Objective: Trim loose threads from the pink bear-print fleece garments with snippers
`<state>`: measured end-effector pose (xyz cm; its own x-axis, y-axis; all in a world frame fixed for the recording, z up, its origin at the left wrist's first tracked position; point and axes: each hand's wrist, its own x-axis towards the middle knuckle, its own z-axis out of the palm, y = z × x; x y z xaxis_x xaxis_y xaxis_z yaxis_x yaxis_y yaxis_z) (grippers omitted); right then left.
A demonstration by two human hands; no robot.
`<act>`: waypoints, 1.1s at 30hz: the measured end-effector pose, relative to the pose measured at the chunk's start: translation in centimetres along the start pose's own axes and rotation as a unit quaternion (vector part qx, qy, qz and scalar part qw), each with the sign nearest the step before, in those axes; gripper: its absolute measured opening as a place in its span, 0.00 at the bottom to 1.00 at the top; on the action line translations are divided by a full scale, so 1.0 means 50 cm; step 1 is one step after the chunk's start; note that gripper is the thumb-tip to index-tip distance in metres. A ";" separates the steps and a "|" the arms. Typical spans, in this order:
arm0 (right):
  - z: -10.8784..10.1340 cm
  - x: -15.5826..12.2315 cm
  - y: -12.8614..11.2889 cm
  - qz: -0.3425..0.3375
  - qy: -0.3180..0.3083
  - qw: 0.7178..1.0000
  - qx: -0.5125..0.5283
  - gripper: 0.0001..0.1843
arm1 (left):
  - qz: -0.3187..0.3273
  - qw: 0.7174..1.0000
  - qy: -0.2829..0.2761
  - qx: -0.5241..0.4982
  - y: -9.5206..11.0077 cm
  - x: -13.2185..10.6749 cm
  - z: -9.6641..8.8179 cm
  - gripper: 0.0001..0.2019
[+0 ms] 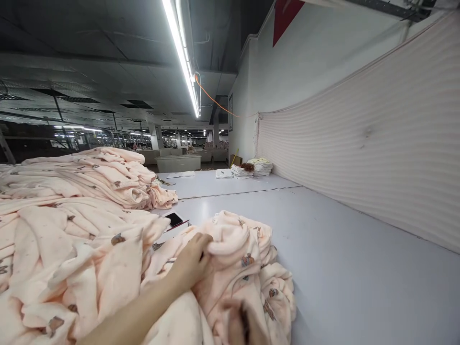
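A soft pale pink garment [230, 278] with small printed animal figures lies bunched in front of me on the table. My left hand [196, 261] is closed on a fold of it near its rolled upper edge, the fingertips partly hidden by the cloth. Lower down, at the bottom edge of the view, my right hand [242, 323] is over the same garment, smeared by motion, so its fingers do not show clearly. More cloth of the same print [89, 258] is heaped under and beside my left forearm.
A taller pile of pink garments [97, 177] stands at the left. Behind the garment lie a phone [174, 219] and a thin red pen-like item [177, 226]. Folded white stacks [260, 166] sit at the far end of the pale table [345, 268]. A striped cloth sheet [359, 129] hangs along the right wall.
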<state>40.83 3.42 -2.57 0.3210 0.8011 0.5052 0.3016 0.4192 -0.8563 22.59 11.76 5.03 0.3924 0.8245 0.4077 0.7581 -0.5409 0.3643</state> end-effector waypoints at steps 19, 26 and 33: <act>-0.062 0.006 -0.003 0.125 0.133 0.968 0.173 0.25 | 0.129 0.991 0.005 -0.029 0.147 -0.019 0.021 0.07; -0.086 0.036 -0.024 0.142 0.066 0.975 0.157 0.20 | 0.300 0.949 0.090 0.024 0.133 -0.076 0.054 0.09; -0.057 0.037 -0.071 0.180 0.078 0.959 0.205 0.18 | 0.112 0.986 0.002 -0.125 0.150 -0.083 0.067 0.12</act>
<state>42.92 2.19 1.68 0.4774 0.8656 0.1511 -0.2229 0.2857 -0.9320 28.40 4.82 3.27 0.5330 0.6792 0.5046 0.5009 -0.7339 0.4588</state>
